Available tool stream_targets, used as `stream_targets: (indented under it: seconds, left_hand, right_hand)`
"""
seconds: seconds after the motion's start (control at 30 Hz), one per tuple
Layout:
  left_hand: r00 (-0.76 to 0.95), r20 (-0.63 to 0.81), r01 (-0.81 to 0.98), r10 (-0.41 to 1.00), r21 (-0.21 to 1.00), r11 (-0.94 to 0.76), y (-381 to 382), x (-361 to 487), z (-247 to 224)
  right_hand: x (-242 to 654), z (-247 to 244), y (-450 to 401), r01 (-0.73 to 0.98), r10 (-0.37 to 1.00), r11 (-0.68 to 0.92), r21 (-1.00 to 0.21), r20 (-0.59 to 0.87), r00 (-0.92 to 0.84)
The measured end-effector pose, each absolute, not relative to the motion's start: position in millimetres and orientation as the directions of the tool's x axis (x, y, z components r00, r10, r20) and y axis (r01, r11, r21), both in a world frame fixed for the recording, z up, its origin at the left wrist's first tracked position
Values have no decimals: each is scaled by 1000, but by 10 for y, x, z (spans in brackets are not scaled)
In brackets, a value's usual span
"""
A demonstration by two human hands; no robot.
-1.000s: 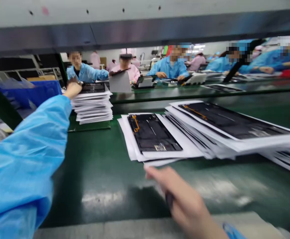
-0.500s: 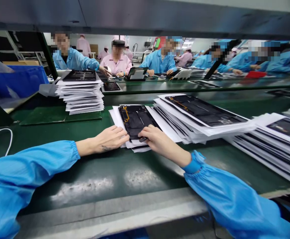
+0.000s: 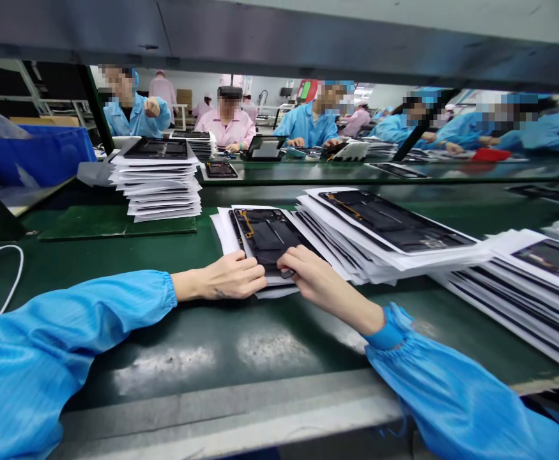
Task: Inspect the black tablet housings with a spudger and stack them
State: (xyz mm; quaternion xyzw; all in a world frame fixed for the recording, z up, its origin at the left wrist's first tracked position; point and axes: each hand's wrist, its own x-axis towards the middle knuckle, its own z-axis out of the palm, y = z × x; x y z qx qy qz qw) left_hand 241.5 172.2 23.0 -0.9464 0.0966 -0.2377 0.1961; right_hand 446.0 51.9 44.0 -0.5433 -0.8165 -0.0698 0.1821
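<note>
A black tablet housing (image 3: 275,241) with an orange flex strip at its upper left lies on white sheets (image 3: 222,231) at the middle of the green bench. My left hand (image 3: 236,276) is closed on the housing's lower left edge, its fingertips partly hidden. My right hand (image 3: 306,271) is closed around a small dark object (image 3: 287,273) at the lower right edge of the housing. What the dark object is cannot be made out. Another housing edge shows beneath the top one at the left.
Right of my hands, a paper-layered stack (image 3: 389,223) bears a black housing, with another stack (image 3: 547,262) beyond. A taller stack (image 3: 157,185) stands back left, near a blue bin (image 3: 34,156) and white cable (image 3: 22,275). A shelf (image 3: 279,38) hangs overhead; people sit opposite.
Both my hands and the top housing have shifted slightly right, exposing another edge beneath at the left. Across the bench, a person in blue at the left has drawn an arm back and raised the hand.
</note>
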Motion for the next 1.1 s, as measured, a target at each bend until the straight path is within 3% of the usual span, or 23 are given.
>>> stream_targets:
  seconds: [0.2, 0.3, 0.4, 0.5, 0.67, 0.77, 0.9, 1.0, 1.1]
  left_hand:
    - [894, 423, -70, -147, -192, -979, 1729, 2338, 237]
    - [903, 429, -15, -15, -3, -1000, 1709, 2322, 248]
    - [879, 432, 104, 205, 246, -964, 1758, 2295, 309]
    - [837, 336, 206, 431, 536, -819, 1872, 2344, 427]
    - [811, 115, 197, 573, 869, -453, 1897, 2716, 615]
    - [752, 58, 164, 657, 948, -272, 1737, 2687, 738]
    - [690, 4, 122, 724, 985, -122, 1369, 1879, 863]
    - [597, -153, 157, 788, 985, 72, 1034, 1089, 811]
    - [490, -303, 182, 817, 953, 244, 753, 603, 651]
  right_hand:
    - [4433, 339, 448, 889, 850, 445, -109, 364, -381]
    - [4390, 353, 440, 878, 830, 465, -111, 401, -388]
    - [4381, 407, 427, 883, 797, 449, -138, 509, -326]
    - [4388, 447, 420, 879, 747, 437, -189, 620, -238]
    - [4332, 418, 430, 848, 702, 477, -231, 681, -209]
    - [4300, 417, 342, 828, 676, 504, -245, 708, -202]
    - [4203, 464, -69, 834, 594, 466, -295, 803, -48]
    - [3903, 437, -449, 805, 618, 416, -424, 781, 92]
    - [3405, 368, -654, 551, 703, 575, -605, 710, 47]
